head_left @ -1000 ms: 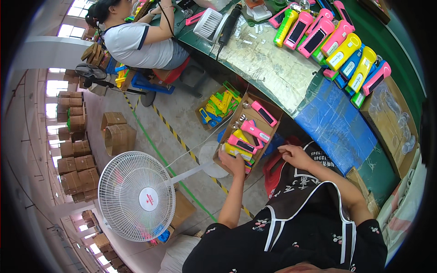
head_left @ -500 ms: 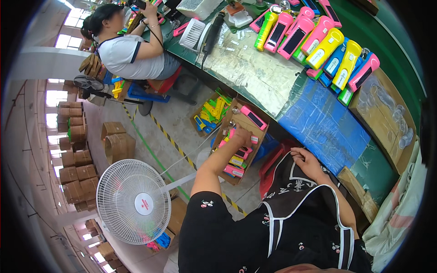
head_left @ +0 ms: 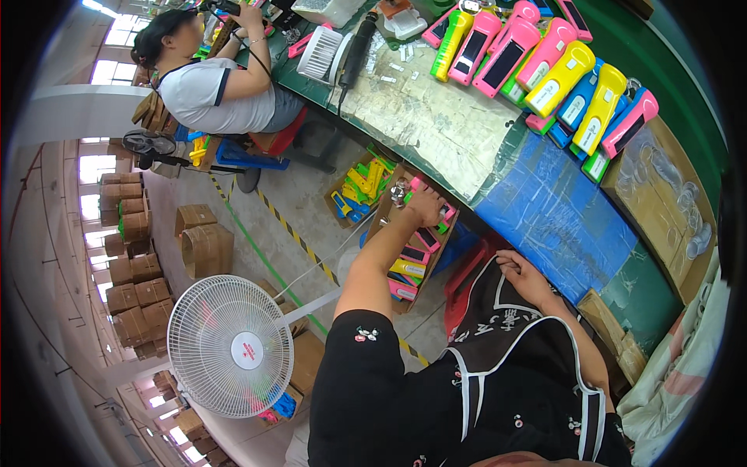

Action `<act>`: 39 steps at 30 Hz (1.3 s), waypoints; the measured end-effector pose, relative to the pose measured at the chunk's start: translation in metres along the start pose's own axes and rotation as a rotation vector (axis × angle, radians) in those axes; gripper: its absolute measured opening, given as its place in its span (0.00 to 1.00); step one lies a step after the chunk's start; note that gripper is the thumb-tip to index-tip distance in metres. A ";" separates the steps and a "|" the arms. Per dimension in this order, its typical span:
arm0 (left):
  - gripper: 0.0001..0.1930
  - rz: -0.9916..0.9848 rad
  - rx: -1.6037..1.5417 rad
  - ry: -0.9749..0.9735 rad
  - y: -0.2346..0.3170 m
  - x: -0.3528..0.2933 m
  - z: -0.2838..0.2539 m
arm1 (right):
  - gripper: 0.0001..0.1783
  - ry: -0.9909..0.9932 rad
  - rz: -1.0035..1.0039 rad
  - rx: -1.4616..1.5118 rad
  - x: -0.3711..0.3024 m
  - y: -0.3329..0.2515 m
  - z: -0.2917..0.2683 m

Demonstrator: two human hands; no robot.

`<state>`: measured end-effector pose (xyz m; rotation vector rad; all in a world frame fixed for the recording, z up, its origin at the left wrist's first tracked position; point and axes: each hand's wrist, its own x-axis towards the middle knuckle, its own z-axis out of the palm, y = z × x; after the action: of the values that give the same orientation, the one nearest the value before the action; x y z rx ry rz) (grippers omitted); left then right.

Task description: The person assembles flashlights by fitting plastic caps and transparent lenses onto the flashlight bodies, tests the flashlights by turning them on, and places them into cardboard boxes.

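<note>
The left hand (head_left: 426, 205) has just moved to the bench-side edge of an open brown cardboard box (head_left: 384, 204), so its reach now seems to centre on the pink plastic torch (head_left: 415, 184) lying there, which shows pink at both sides of the knuckles. The fingers bend over its middle, but their undersides are hidden, so I cannot tell whether they grasp it or only touch it. The right hand (head_left: 523, 276) is loose, with bent fingers and nothing seen in it, near the white-trimmed dark apron (head_left: 498, 311). Half a second earlier the left hand lay over the middle of the box, and in the earliest frame it was at the edge farthest from the bench. The pink torch, in plain view then, is now partly covered, while a yellow plastic torch (head_left: 408, 268) and another pink torch with a dark oblong panel (head_left: 415, 254) lie uncovered toward that far edge. The heap of pink, yellow and blue plastic torches (head_left: 499, 68) along the back edge of the green-topped bench (head_left: 652, 294) looks the same as before.
</note>
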<state>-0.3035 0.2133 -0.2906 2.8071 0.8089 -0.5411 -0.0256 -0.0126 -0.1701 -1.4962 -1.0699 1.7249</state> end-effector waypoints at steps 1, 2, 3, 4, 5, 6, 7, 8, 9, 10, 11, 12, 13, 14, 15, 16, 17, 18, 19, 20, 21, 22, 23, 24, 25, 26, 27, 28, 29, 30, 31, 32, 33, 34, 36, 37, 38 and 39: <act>0.25 0.008 -0.006 -0.008 0.003 0.002 -0.003 | 0.20 0.004 -0.007 -0.018 -0.001 0.000 0.000; 0.25 0.045 -0.020 -0.091 0.006 0.005 -0.006 | 0.20 0.013 -0.008 -0.022 -0.002 0.003 -0.002; 0.24 0.068 -0.028 -0.172 0.003 0.003 -0.009 | 0.20 0.004 -0.007 -0.017 -0.001 0.003 -0.003; 0.23 0.056 -0.038 -0.224 0.003 0.002 -0.009 | 0.20 0.006 -0.007 -0.028 -0.001 0.002 -0.003; 0.23 0.051 -0.040 -0.232 0.001 -0.003 -0.009 | 0.20 0.008 -0.006 -0.040 -0.001 0.000 -0.003; 0.24 0.065 -0.037 -0.223 -0.001 -0.006 -0.008 | 0.20 0.007 -0.005 -0.050 -0.001 -0.004 -0.004; 0.26 0.079 -0.036 -0.214 -0.002 -0.008 -0.006 | 0.20 0.003 -0.005 -0.049 -0.001 -0.003 -0.003; 0.26 0.076 -0.038 -0.216 -0.005 -0.013 -0.005 | 0.20 -0.003 -0.010 -0.041 0.000 -0.002 -0.002; 0.27 0.081 -0.028 -0.139 -0.008 -0.018 -0.004 | 0.20 -0.010 -0.015 -0.035 0.001 -0.001 -0.002; 0.28 0.084 -0.019 -0.061 -0.011 -0.023 -0.002 | 0.20 -0.015 -0.013 -0.037 0.001 -0.002 -0.002; 0.28 0.079 -0.022 -0.061 -0.012 -0.028 0.000 | 0.20 -0.014 -0.018 -0.044 0.001 -0.003 -0.003; 0.27 0.074 -0.029 0.032 -0.015 -0.037 0.002 | 0.19 -0.021 -0.027 -0.050 0.001 -0.006 -0.001; 0.27 0.069 -0.034 0.126 -0.017 -0.045 0.005 | 0.19 -0.034 -0.030 -0.053 0.001 -0.010 0.001; 0.29 0.039 -0.056 0.046 -0.019 -0.049 0.006 | 0.19 -0.038 -0.054 -0.090 0.002 -0.016 0.003; 0.29 0.038 -0.062 0.051 -0.018 -0.047 0.003 | 0.19 -0.027 -0.072 -0.131 0.000 -0.022 0.003; 0.29 0.019 -0.090 0.101 -0.017 -0.046 -0.001 | 0.19 -0.027 -0.070 -0.139 -0.002 -0.029 0.003; 0.28 0.002 -0.117 0.152 -0.018 -0.044 -0.007 | 0.19 -0.034 -0.127 -0.216 -0.004 -0.037 0.005; 0.25 -0.105 -0.170 0.259 -0.017 -0.042 -0.021 | 0.19 -0.031 -0.187 -0.294 -0.007 -0.047 0.004; 0.23 -0.256 -0.280 0.399 -0.021 -0.048 -0.028 | 0.20 -0.016 -0.279 -0.331 -0.014 -0.056 0.005; 0.22 -0.401 -0.391 0.540 -0.026 -0.055 -0.038 | 0.19 -0.033 -0.324 -0.359 -0.022 -0.070 0.005; 0.19 -0.570 -0.451 0.754 -0.039 -0.077 -0.038 | 0.19 -0.061 -0.390 -0.382 -0.033 -0.091 0.008; 0.19 -0.634 -0.601 0.805 -0.024 -0.072 -0.066 | 0.19 -0.016 -0.387 -0.379 -0.047 -0.099 -0.006; 0.19 -0.719 -0.700 0.894 -0.021 -0.080 -0.084 | 0.18 0.017 -0.424 -0.384 -0.060 -0.102 -0.016; 0.17 -0.737 -0.555 0.928 -0.036 -0.101 -0.092 | 0.17 0.047 -0.405 -0.330 -0.070 -0.110 -0.023; 0.13 -0.599 -0.584 1.002 -0.041 -0.111 -0.126 | 0.16 0.095 -0.374 -0.275 -0.080 -0.117 -0.031; 0.11 -0.651 -0.530 1.022 -0.030 -0.113 -0.179 | 0.15 0.198 -0.343 -0.208 -0.087 -0.123 -0.037; 0.11 -0.616 -0.426 1.087 -0.038 -0.127 -0.209 | 0.14 0.270 -0.335 -0.130 -0.093 -0.131 -0.038; 0.11 -0.528 -0.453 1.173 -0.038 -0.121 -0.247 | 0.13 0.373 -0.371 -0.180 -0.098 -0.130 -0.044; 0.11 -0.448 -0.471 1.249 -0.035 -0.116 -0.286 | 0.12 0.475 -0.407 -0.208 -0.103 -0.135 -0.051; 0.12 -0.358 -0.522 1.277 -0.032 -0.101 -0.318 | 0.12 0.544 -0.392 -0.189 -0.106 -0.133 -0.059; 0.13 -0.271 -0.572 1.298 -0.024 -0.077 -0.350 | 0.11 0.609 -0.374 -0.167 -0.109 -0.128 -0.068; 0.14 -0.161 -0.542 1.235 -0.013 -0.053 -0.387 | 0.11 0.645 -0.396 -0.156 -0.111 -0.125 -0.079; 0.16 -0.068 -0.505 1.165 0.008 -0.023 -0.425 | 0.11 0.691 -0.383 -0.205 -0.113 -0.120 -0.089; 0.17 0.040 -0.495 1.078 0.009 0.011 -0.445 | 0.11 0.724 -0.376 -0.251 -0.111 -0.116 -0.097; 0.20 0.192 -0.715 0.827 0.039 0.099 -0.485 | 0.11 0.784 -0.397 -0.259 -0.112 -0.108 -0.114; 0.24 0.210 -0.687 0.711 0.053 0.143 -0.500 | 0.11 0.813 -0.408 -0.284 -0.115 -0.106 -0.121; 0.27 0.278 -0.703 0.597 0.064 0.193 -0.509 | 0.11 0.864 -0.391 -0.288 -0.127 -0.110 -0.121; 0.30 0.271 -0.609 0.525 0.085 0.246 -0.516 | 0.11 0.918 -0.366 -0.276 -0.134 -0.107 -0.126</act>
<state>0.0888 0.3934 0.0939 2.4148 0.5248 0.4377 0.1152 -0.0516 -0.0154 -1.8228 -0.9820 0.5180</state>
